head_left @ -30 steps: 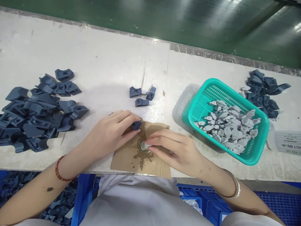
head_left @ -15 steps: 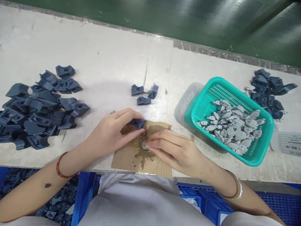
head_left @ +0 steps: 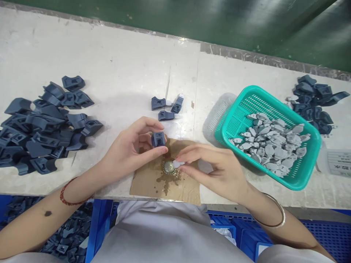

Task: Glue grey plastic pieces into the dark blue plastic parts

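My left hand point(head_left: 137, 146) is closed on a dark blue-grey plastic block point(head_left: 158, 139), its thumb and fingers at the block's sides. Between the thumb and fingertips of my right hand point(head_left: 214, 168) is a small light grey plastic piece point(head_left: 178, 164). That piece is just right of a small round dish of clear liquid point(head_left: 169, 167). The dish rests on a wet-stained piece of brown cardboard point(head_left: 148, 184). Beyond my hands lie a few blocks point(head_left: 166, 115) with pale pieces at their ends.
A green basket point(head_left: 227, 140) of light grey pieces point(head_left: 274, 146) stands at the right. Dark blocks are heaped at the left point(head_left: 46, 128) and far right point(head_left: 315, 96). Blue crates point(head_left: 246, 233) are below the table's front edge; more dark parts point(head_left: 68, 233) are at lower left.
My right hand has drawn back slightly to the right with the grey piece, uncovering the dish. In my left hand the block has turned and shows more of its end.
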A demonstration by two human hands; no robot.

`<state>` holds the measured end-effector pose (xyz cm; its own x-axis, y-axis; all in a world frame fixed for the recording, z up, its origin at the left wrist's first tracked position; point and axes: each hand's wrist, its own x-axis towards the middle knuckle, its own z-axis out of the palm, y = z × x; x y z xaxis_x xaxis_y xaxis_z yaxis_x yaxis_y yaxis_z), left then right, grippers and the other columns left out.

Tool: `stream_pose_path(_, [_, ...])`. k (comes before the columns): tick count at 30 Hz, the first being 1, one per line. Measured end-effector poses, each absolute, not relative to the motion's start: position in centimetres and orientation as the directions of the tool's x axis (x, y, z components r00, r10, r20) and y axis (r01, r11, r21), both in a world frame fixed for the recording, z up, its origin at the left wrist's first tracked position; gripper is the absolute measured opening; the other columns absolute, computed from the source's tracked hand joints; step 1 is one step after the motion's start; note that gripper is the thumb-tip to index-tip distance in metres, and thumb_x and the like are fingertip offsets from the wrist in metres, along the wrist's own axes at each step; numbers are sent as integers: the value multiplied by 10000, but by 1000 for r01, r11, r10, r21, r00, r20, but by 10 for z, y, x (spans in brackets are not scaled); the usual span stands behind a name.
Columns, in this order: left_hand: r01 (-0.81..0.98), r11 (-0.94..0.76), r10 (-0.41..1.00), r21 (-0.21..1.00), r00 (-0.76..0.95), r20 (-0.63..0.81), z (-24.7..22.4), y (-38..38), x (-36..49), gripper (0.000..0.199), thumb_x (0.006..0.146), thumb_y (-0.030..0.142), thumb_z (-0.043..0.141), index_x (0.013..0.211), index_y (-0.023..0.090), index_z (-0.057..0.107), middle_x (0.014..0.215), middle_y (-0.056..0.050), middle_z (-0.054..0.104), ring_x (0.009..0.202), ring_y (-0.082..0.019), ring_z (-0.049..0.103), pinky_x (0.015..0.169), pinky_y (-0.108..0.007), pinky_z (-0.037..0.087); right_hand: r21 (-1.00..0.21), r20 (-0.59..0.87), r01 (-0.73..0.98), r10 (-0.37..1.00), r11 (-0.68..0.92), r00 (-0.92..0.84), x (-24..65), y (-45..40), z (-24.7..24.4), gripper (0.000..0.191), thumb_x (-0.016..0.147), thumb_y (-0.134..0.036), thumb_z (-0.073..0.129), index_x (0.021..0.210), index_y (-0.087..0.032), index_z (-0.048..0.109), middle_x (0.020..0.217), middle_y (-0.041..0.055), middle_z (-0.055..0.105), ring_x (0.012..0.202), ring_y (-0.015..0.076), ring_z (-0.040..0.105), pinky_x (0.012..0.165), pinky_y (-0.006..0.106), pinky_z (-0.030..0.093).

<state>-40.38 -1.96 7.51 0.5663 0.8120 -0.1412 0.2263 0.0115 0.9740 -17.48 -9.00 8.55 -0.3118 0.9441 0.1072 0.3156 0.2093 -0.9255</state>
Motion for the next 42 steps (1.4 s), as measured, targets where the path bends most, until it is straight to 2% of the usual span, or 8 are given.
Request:
stream_pose_path(3, [225,34,795,974,584,-163,78,-18,-403,246,941,287,682,1168,194,672,928,-34,719,789,-154,694,657,-256,608,-992,-89,106,981,-71,-175,-173,-87,88,57,877,-184,791,921,-215,772,908,31,809,801,151,768,718,265,650])
stream_pose_path(7, [200,9,786,980,605,-131,80,-16,-404,208,990,286,604,1151,202,705,999,-58,753,728,-143,670,642,-267,598,-982,-175,-46,976,-182,-130,-172,-85,89,85,846,-227,831,921,-220,791,872,29,812,753,146,768,700,260,659])
stream_pose_path(10, [168,60,769,984,621,-153,80,-14,-404,181,986,263,607,1119,211,718,1053,-60,763,769,-146,697,674,-268,623,-980,-184,-51,978,-190,-98,-172,-85,89,84,845,-230,835,918,-229,794,867,21,810,739,139,762,686,252,653])
stream_pose_path(17, [55,220,769,974,605,-207,79,-15,-403,139,866,126,757,903,214,656,930,-18,821,868,-172,782,715,-263,665,-983,-168,-57,983,-173,-71,-171,-84,89,107,867,-187,812,955,-247,799,879,6,808,758,136,769,723,259,664])
stream_pose_path(26, [67,89,836,994,538,-112,77,-19,-403,230,751,76,854,904,230,778,877,17,814,829,-138,767,755,-218,645,-991,-112,-80,994,-111,10,-164,-78,79,122,846,-252,849,957,-270,802,936,3,810,824,148,766,740,269,649])
stream_pose_path(34, [42,26,758,999,651,-47,78,-18,-404,180,907,211,766,1077,259,801,1021,-19,783,902,-147,728,697,-203,585,-985,-29,-171,999,-33,-23,-166,-77,78,161,853,-171,834,979,-269,813,967,9,818,864,139,782,739,230,661])
stream_pose_path(38, [112,7,710,994,699,-84,74,-21,-410,229,1037,350,588,1203,252,711,1027,-28,725,840,-135,662,700,-227,535,-983,-20,-180,999,-25,-32,-167,-78,79,152,859,-183,831,982,-269,806,983,12,817,892,155,787,744,249,671])
stream_pose_path(42, [137,-57,690,989,721,-60,72,-24,-414,246,1082,426,467,1153,236,605,962,-7,631,800,-126,567,716,-240,474,-978,6,-209,998,-7,-62,-168,-79,81,166,872,-164,816,1000,-270,805,1007,8,813,902,140,782,760,233,664])
